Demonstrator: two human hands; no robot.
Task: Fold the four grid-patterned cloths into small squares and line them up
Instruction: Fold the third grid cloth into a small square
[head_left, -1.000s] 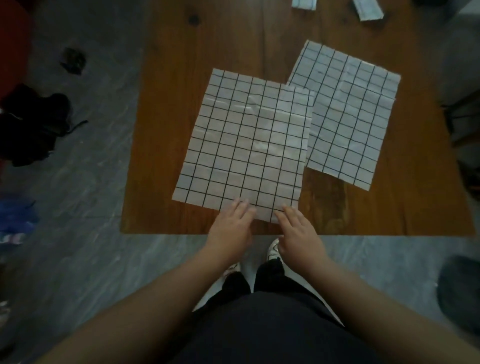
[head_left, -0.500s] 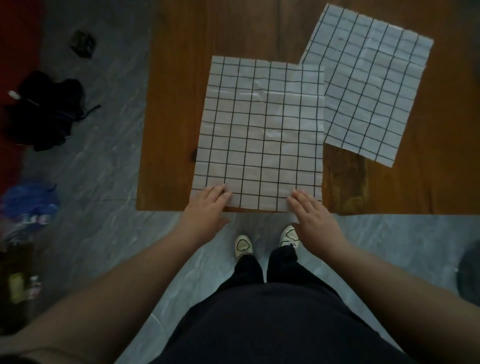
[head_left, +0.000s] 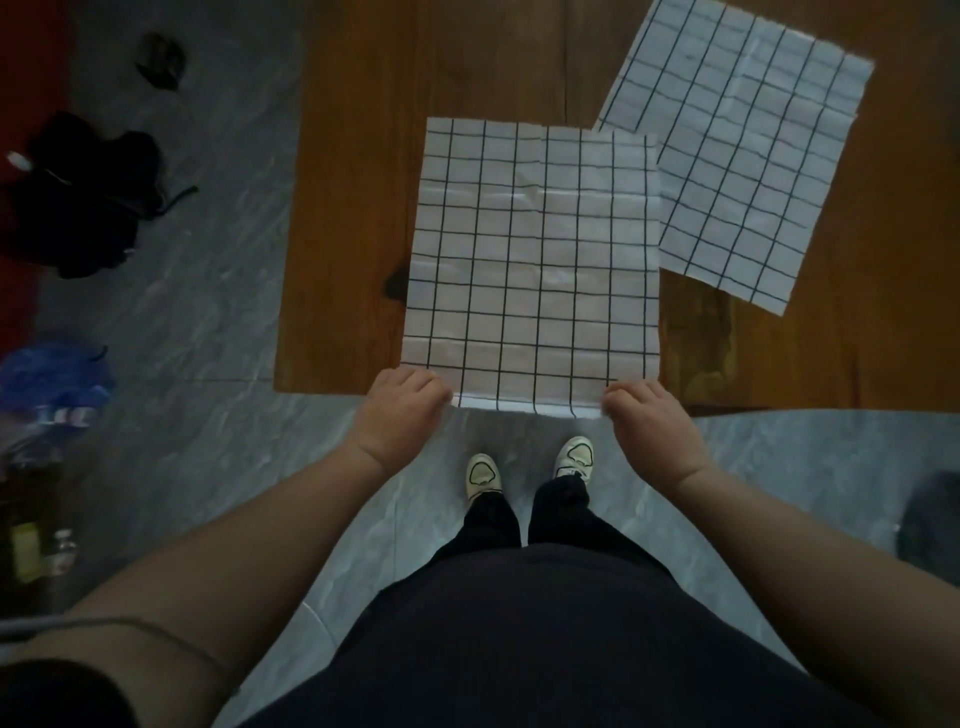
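Observation:
A white cloth with a black grid (head_left: 530, 270) lies flat on the wooden table (head_left: 353, 208), its near edge hanging a little over the table's front edge. My left hand (head_left: 402, 410) grips the cloth's near left corner with curled fingers. My right hand (head_left: 641, 415) grips the near right corner the same way. A second grid cloth (head_left: 737, 150) lies flat and turned at an angle at the back right, its near left edge tucked under the first cloth.
The table's front edge (head_left: 779, 405) runs just behind my hands. Grey marble floor lies below, with my two shoes (head_left: 530, 465). On the floor to the left are dark clothing (head_left: 88, 197), a blue bag (head_left: 57, 384) and bottles (head_left: 36, 551).
My hands slid apart along the cloth's near edge to its two corners and curled round them. The cloth has come toward me, now overhanging the table edge. The view tilted downward.

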